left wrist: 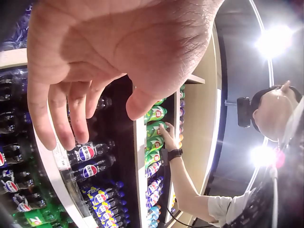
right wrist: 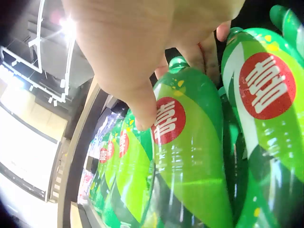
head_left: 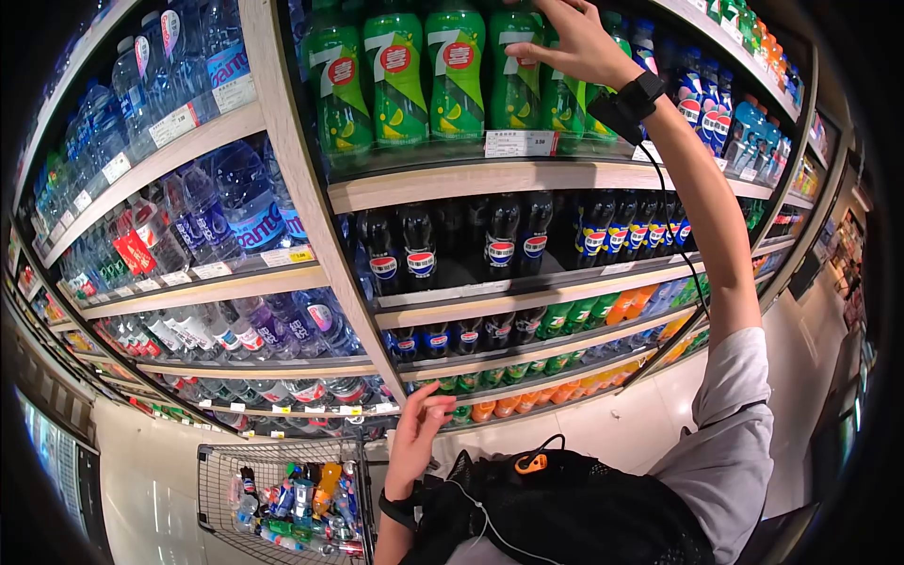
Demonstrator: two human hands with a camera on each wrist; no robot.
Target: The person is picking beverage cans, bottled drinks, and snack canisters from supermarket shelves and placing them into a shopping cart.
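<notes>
High on the shelf, my right hand (head_left: 576, 42) grips a green 7-Up bottle (head_left: 516, 94) around its upper part. In the right wrist view the thumb lies on the side of this bottle (right wrist: 194, 142), by the red label circle, with fingers behind its neck. It still stands in the row, beside another 7-Up bottle (right wrist: 268, 90). My left hand (head_left: 414, 443) hangs lower down, near the shopping cart (head_left: 215, 490), holding nothing. Its fingers are loosely bent, with the palm (left wrist: 118, 42) showing in the left wrist view.
Below the 7-Up row runs a wooden shelf edge (head_left: 424, 188), then dark Pepsi bottles (head_left: 500, 235). Clear water bottles (head_left: 132, 85) fill the shelves at left. Mixed bottles (head_left: 301, 499) lie in the cart. A black cable (head_left: 667, 207) hangs from the right wrist.
</notes>
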